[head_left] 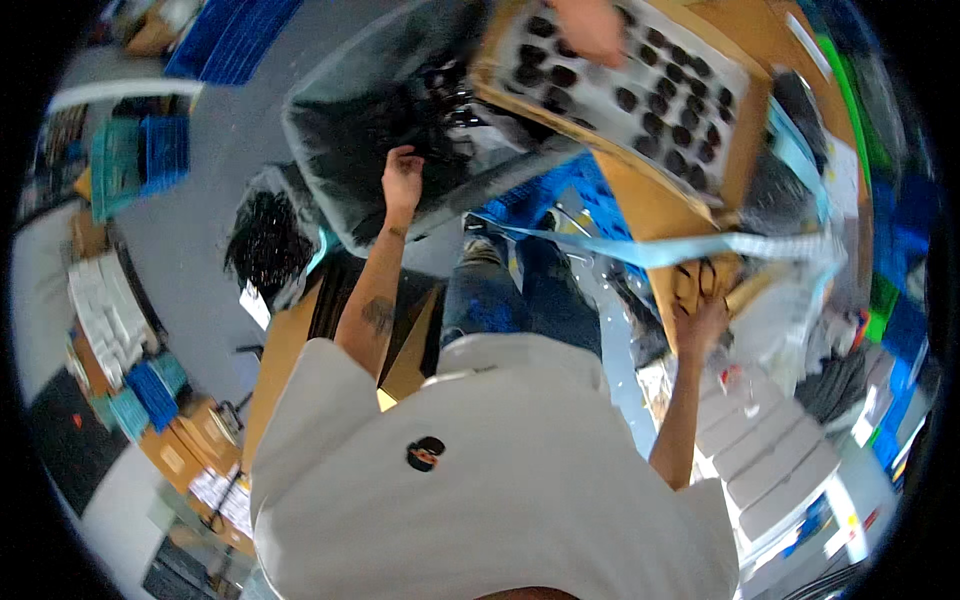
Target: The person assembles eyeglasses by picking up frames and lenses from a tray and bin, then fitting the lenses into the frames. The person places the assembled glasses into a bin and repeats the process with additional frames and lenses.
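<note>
My left hand (pixel 402 182) is over a large bin lined with black plastic (pixel 345 130), its fingers curled in. What they hold, if anything, is too small to make out. Shiny black pieces (pixel 445 110) lie heaped in the bin beside it. On the right, my right hand (pixel 703 322) has its fingers closed at some thin black loops (pixel 693 280), next to brown cardboard. Another person's hand (pixel 592 30) reaches over a shallow cardboard tray (pixel 600 133), where many dark round pieces (pixel 655 103) lie spread on a white sheet.
A pale blue strap (pixel 640 248) crosses between the bin and the right side. Left of the bin stands a clear bag of black pieces (pixel 268 240). Blue crates (pixel 232 40) are at the far left, cardboard boxes (pixel 195 445) at the lower left, and a grey ribbed panel (pixel 765 445) at the lower right.
</note>
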Action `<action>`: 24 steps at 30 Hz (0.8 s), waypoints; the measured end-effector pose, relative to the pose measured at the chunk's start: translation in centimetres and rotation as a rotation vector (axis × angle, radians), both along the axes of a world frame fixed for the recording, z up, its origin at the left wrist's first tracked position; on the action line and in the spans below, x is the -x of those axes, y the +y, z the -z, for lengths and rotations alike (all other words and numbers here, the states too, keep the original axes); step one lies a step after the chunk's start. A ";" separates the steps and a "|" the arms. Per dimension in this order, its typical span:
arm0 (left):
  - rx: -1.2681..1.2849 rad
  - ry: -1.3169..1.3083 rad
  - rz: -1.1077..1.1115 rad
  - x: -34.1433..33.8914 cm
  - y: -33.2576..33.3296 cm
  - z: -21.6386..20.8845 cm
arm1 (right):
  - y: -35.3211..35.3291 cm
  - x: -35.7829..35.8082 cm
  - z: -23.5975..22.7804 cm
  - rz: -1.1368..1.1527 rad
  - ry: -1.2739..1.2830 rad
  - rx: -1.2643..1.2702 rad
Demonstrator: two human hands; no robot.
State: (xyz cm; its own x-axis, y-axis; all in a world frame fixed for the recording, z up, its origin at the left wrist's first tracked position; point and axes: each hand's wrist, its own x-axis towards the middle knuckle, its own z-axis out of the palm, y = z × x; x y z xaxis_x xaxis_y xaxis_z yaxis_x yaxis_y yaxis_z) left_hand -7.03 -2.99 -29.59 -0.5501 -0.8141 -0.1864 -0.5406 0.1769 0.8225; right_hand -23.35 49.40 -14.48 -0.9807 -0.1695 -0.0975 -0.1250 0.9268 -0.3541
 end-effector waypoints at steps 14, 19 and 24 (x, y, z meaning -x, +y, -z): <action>0.071 -0.305 0.368 10.2 -5.2 21.5 | -4.5 -4.8 -2.1 -0.197 0.366 -0.115; 0.146 -0.364 0.399 8.3 -5.4 13.5 | -10.2 -8.5 -3.1 -0.118 0.201 0.223; -0.271 0.070 -0.053 1.3 -7.5 4.9 | -18.2 -8.7 -5.2 -0.356 0.054 0.433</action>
State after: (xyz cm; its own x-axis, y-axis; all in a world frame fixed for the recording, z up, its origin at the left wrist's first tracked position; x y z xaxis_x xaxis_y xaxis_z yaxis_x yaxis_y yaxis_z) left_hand -8.29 -10.46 -34.48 -0.5269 -0.7680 -0.3642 -0.4838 -0.0813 0.8714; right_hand -14.62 31.22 -9.27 -0.8575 -0.5041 0.1030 -0.4317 0.5959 -0.6771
